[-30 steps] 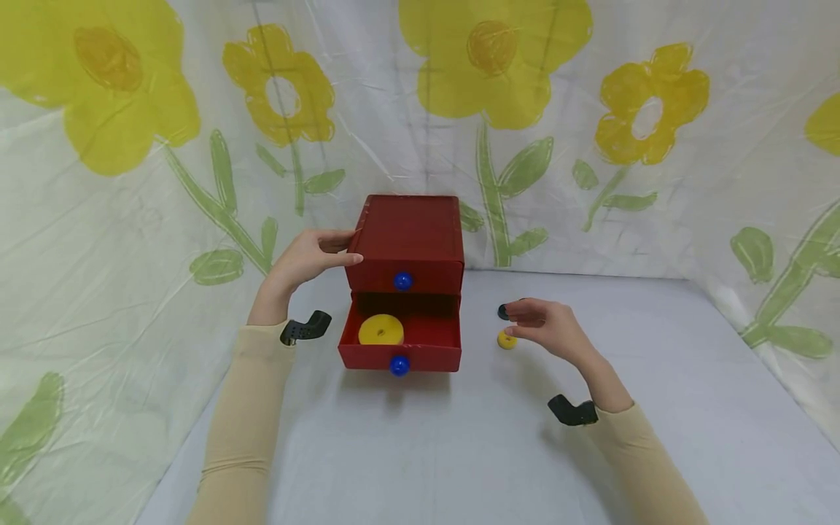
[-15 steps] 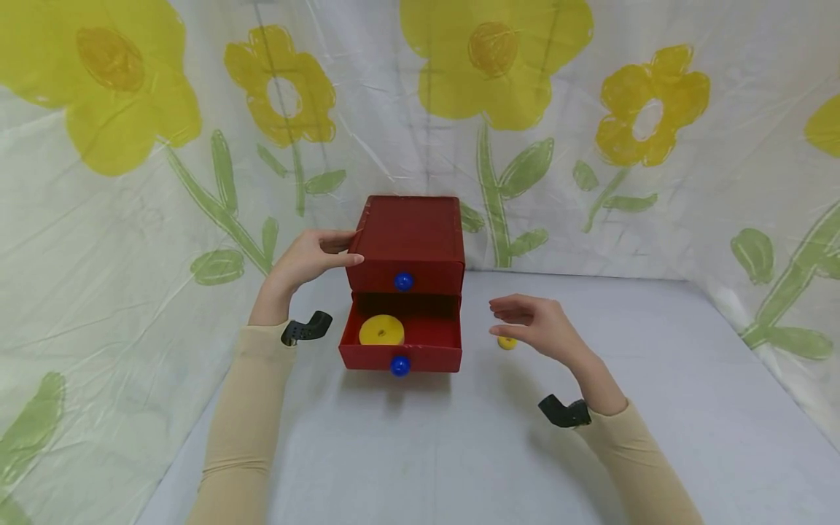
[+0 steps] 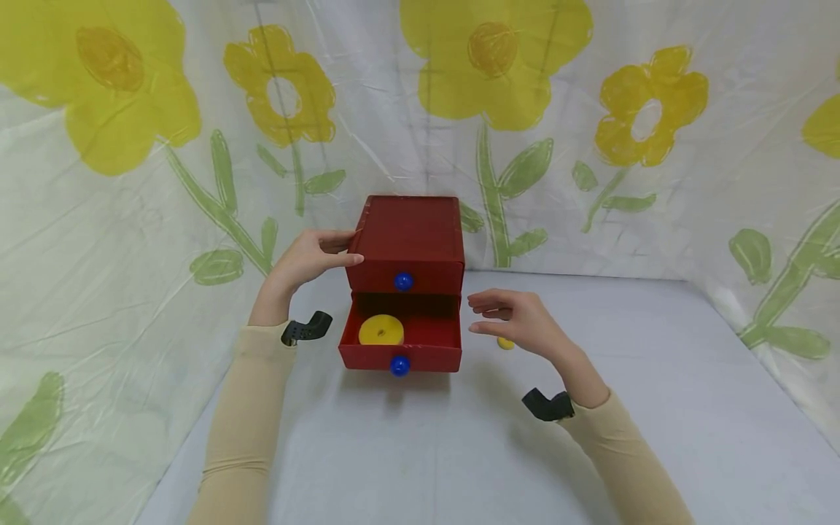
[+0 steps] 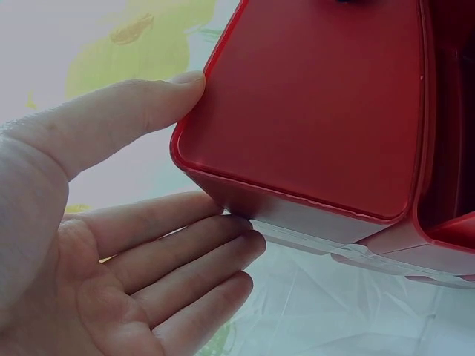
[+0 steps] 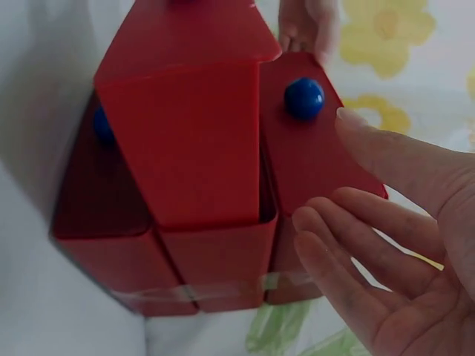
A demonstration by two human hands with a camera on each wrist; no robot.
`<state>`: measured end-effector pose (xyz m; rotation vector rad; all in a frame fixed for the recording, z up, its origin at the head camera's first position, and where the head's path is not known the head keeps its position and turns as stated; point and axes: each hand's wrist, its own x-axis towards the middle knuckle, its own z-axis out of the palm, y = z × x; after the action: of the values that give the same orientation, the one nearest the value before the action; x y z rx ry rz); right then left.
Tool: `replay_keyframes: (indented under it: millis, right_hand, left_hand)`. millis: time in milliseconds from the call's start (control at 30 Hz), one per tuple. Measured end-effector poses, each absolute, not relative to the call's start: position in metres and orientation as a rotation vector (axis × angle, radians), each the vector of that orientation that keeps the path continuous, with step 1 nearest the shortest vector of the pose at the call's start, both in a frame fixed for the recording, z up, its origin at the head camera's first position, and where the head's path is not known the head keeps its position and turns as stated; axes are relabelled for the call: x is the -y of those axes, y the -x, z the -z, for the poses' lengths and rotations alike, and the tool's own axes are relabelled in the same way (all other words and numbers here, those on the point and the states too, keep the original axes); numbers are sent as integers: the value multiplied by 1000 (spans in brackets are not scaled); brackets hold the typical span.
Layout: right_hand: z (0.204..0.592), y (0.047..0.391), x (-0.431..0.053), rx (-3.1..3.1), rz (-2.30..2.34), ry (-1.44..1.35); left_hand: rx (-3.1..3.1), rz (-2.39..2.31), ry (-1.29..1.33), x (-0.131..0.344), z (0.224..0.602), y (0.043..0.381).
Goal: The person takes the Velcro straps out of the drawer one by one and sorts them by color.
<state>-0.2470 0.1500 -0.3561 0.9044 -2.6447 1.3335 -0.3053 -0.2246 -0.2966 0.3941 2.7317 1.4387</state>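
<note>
A red drawer cabinet [image 3: 411, 227] has its middle drawer [image 3: 433, 332] pulled out. A thick yellow disc [image 3: 381, 330] with a small centre hole lies in that drawer's left part. My left hand [image 3: 308, 259] touches the cabinet's upper left side, thumb [image 4: 159, 100] at the top drawer's front edge and fingers straight along the side. My right hand [image 3: 515, 321] hovers just right of the pulled-out drawer, fingers loosely bent, nothing between them in the right wrist view. A small yellow piece [image 3: 505, 343] shows partly behind it.
Blue round knobs sit on the drawer fronts, one on the top drawer [image 3: 403, 281] and one on the middle [image 3: 399, 366]. A white table [image 3: 420, 452] spreads in front. A sheet with painted yellow flowers [image 3: 502, 58] hangs behind and at the sides.
My right hand has moved left toward the pulled-out drawer, and the small black piece that showed at its fingertips is now hidden. My left hand has stayed at the cabinet.
</note>
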Motion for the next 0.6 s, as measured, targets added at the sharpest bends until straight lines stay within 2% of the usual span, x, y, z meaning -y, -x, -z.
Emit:
replay_keyframes:
  millis: [600]
  right_hand:
    - [349, 261, -104, 2680, -1259, -1107]
  left_hand:
    - [-2726, -1423, -376, 225, 299, 309]
